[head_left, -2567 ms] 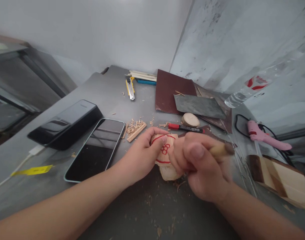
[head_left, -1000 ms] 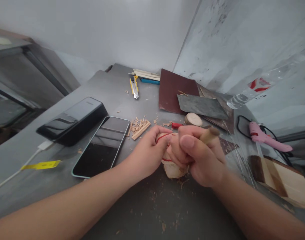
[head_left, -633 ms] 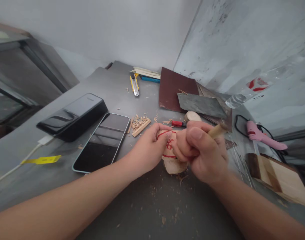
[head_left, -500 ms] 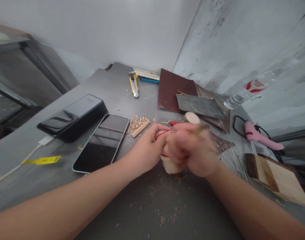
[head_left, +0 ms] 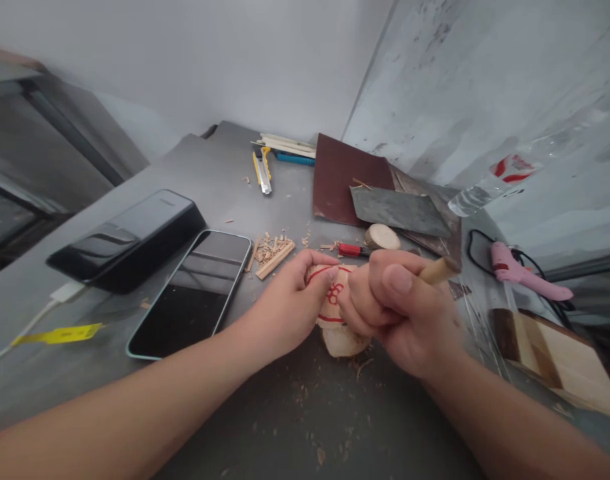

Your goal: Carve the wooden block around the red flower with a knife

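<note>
At the table's [head_left: 135,400] centre, the marked wood block [head_left: 335,313] is pinned by the left hand [head_left: 289,303] at 9 o'clock while the wooden-handled tool [head_left: 437,270] is fisted in the right hand [head_left: 405,313]; short, shallow strokes directed away from the bracing fingers are advised.

Both bare forearms come in from the bottom edge and meet at centre. Left hand [head_left: 289,303] lies palm down, fingers curled, thumb stretched toward the right hand, fingertips [head_left: 329,272] pressing down. Right hand [head_left: 405,313] is a tight fist, thumb [head_left: 397,280] laid across the top of the curled fingers, knuckles touching the left fingertips. Right wrist bent slightly inward, left wrist straight. Both hands close together, low over the surface.
</note>
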Available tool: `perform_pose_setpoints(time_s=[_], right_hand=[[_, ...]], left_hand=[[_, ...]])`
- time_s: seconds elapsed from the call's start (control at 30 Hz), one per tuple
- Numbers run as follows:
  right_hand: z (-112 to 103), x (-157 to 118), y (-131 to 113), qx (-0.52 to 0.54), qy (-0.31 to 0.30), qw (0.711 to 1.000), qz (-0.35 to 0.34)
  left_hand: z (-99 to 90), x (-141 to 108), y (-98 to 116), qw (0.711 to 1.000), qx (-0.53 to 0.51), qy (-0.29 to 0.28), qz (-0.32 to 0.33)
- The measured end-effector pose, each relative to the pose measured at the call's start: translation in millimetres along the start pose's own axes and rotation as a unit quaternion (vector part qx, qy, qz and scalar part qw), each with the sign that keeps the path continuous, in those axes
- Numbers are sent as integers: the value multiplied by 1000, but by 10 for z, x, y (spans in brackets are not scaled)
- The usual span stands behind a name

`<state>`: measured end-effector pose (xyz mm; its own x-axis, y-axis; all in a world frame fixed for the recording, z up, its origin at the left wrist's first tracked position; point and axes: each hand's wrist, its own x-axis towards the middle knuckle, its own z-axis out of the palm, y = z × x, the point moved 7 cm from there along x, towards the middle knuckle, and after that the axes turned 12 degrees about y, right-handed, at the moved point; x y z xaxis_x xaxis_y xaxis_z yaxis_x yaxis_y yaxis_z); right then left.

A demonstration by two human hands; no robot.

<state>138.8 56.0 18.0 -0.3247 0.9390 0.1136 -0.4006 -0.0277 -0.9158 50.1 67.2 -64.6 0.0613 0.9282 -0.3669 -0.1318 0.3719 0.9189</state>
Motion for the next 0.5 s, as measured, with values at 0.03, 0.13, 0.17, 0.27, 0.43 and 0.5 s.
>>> perform_pose_setpoints(time_s=[0.03,0.13,0.17,0.27,0.43,0.5], right_hand=[[10,-21,-9,-5,4,1000,-4],[21,-49,-38,-27,7,999,-22],[19,-49,-45,-33,6,999,-28],[6,-59,-57,-52,2,997,-56],[24,-153,-2,-106,3,989,-101],[22,-177,30,-137,11,984,-117]], left_hand=[[2,-3,6,1000,-3,-1,-2],[4,-10,22,1000,-5,-3,1],[5,-12,20,1000,-4,-4,1],[4,-10,2,1000,-3,-9,5],[-14,15,-39,999,-26,-13,29],[-17,15,-48,998,-39,-17,35]])
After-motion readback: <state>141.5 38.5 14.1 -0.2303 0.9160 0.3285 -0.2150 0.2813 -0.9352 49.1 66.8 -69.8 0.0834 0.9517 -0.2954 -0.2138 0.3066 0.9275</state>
